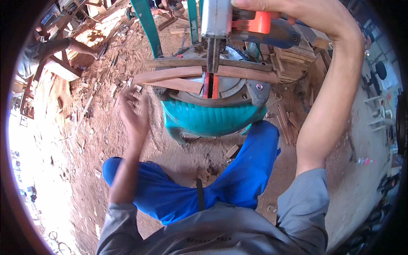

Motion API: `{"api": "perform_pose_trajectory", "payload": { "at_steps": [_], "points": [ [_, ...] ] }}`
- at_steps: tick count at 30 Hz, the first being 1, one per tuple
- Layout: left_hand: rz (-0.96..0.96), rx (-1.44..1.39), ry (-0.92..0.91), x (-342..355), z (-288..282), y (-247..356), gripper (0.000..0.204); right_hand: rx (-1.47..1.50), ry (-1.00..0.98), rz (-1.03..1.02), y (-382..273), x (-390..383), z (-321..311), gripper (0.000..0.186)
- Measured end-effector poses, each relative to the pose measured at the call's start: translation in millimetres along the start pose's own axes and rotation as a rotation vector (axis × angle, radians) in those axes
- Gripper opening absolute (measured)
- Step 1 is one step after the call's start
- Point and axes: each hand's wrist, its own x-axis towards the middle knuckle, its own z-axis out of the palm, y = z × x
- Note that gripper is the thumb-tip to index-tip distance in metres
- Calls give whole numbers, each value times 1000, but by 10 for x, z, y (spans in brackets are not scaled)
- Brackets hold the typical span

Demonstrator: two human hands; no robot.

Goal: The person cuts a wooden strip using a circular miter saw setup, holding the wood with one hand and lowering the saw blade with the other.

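A miter saw (211,55) stands before me, its round base on a teal plastic support (212,121). At the top of the view, my right hand (314,12) is closed around the saw's handle beside an orange part (257,23); some fingers are hidden. Across the base, a reddish wood strip (170,75) lies left of the cutting slot and another wood strip (248,73) lies right. A shorter wood piece (182,85) slants in front of the left strip. My left hand (135,111), slightly blurred, is near the strips' left end, fingers apart and holding nothing.
Wood offcuts (287,123) and scraps litter the dirt floor on both sides. Stacked boards (295,61) lie at the right behind the saw. Teal legs (147,27) rise behind it. Another person's leg (85,47) shows at the far left, by a wooden frame (61,68).
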Motion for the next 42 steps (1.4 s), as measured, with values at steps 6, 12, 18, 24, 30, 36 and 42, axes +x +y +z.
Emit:
{"api": "perform_pose_trajectory", "payload": {
  "at_steps": [6, 12, 18, 24, 30, 36, 42],
  "points": [
    [582, -499, -642, -1242, 1369, 1777, 37, 83, 15, -93, 106, -35, 26, 55],
    [730, 226, -243, -600, 2857, 2282, 34, 176, 66, -445, 321, 142, 123, 49],
    [750, 276, -585, -486, 2910, 2322, 16, 160, -3, -315, 389, 178, 68, 59],
    [1235, -64, -489, -957, 1899, 2276, 16, 223, 2, -290, 382, 164, 113, 56],
    [1340, -140, -710, -1272, 587, 1938, 22, 196, 22, -299, 387, 184, 133, 56],
    [1161, 204, -634, -557, 91, 935, 19, 195, 21, -326, 392, 187, 136, 58],
    [973, 327, -561, 680, 46, 411, 19, 104, 49, -312, 436, 223, 159, 62]
  ]
}}
